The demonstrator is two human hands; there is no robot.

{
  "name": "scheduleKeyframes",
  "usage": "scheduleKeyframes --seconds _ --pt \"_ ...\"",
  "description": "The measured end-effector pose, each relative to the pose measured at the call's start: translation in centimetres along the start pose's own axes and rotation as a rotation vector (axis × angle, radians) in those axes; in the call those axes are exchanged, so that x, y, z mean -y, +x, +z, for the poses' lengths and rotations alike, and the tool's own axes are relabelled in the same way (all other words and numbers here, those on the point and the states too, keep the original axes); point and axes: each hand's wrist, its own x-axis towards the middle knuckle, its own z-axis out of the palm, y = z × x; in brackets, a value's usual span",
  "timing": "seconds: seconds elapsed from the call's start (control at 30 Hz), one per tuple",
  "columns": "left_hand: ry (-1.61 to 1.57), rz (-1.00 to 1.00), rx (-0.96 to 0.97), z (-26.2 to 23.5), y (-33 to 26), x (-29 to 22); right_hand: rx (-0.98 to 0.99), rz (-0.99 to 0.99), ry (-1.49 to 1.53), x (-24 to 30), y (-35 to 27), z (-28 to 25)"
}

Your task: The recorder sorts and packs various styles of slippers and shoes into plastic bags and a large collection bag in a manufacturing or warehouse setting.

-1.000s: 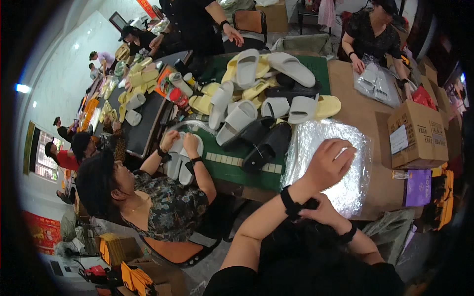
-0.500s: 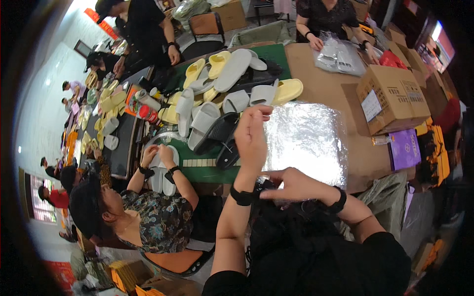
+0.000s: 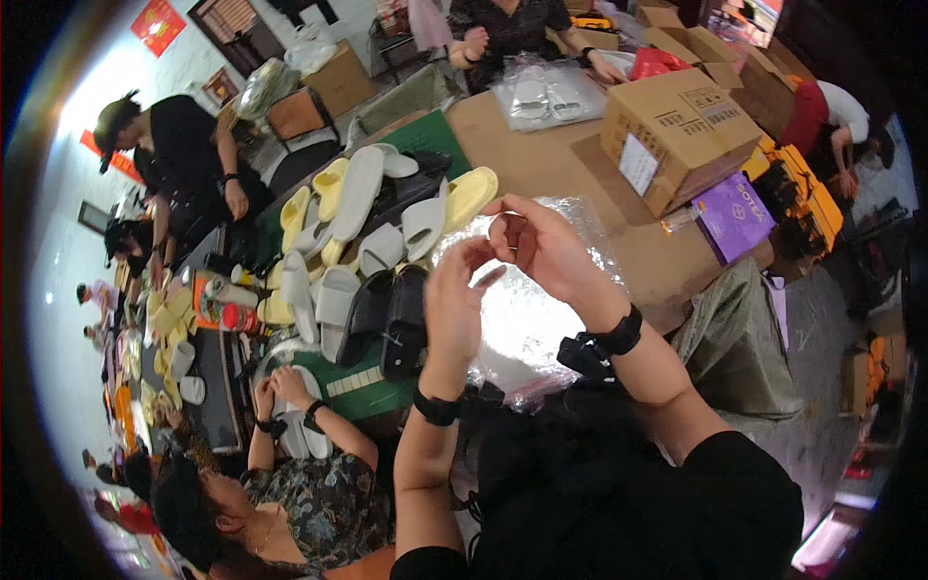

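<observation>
Both my hands hover close together over a shiny stack of clear plastic bags (image 3: 527,338). My left hand (image 3: 454,304) is loosely bent, its thumb standing apart from the fingers; I see nothing held in it. The fingers of my right hand (image 3: 556,251) curl inward in a pinch near the left fingertips, and whatever they hold, if anything, is hidden. Beyond and to the left lies a pile of slippers: a black slipper (image 3: 403,324), a grey slipper (image 3: 337,309) and a yellow slipper (image 3: 471,196) are among them. Black bands circle both wrists.
A cardboard box (image 3: 677,135) and a purple package (image 3: 732,217) sit at right on the brown table (image 3: 503,145). Seated at my left, a person in a patterned top (image 3: 319,512) handles grey slippers. Across the table another person handles bagged slippers (image 3: 551,97).
My view has turned, shifting the scene leftward and the box higher. My right hand has risen from beside the left forearm to the left fingertips, its fingers now curled.
</observation>
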Motion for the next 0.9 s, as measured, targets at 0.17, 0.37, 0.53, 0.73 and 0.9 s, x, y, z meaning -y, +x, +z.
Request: scheduleKeyframes --seconds 0.17,0.37,0.53,0.73,0.9 --pt "0.256 -0.146 0.205 2.5 -2.7 5.2 -0.288 -0.168 -0.124 -0.5 -0.5 -1.9" --pt "0.284 -0.562 0.491 3.7 -5.4 9.2 -0.295 -0.348 -0.318 -1.5 -0.9 -2.4" --pt "0.503 -0.585 0.641 4.2 -6.6 11.0 -0.199 -0.634 -1.199 -3.0 -3.5 -3.9" --pt "0.911 -0.401 0.981 0.4 -8.2 13.0 0.245 -0.266 -1.614 -5.9 -12.3 -10.2" --pt "0.727 -0.657 0.685 -7.0 -12.1 13.0 0.468 0.351 -1.567 -8.4 -22.2 -18.8"
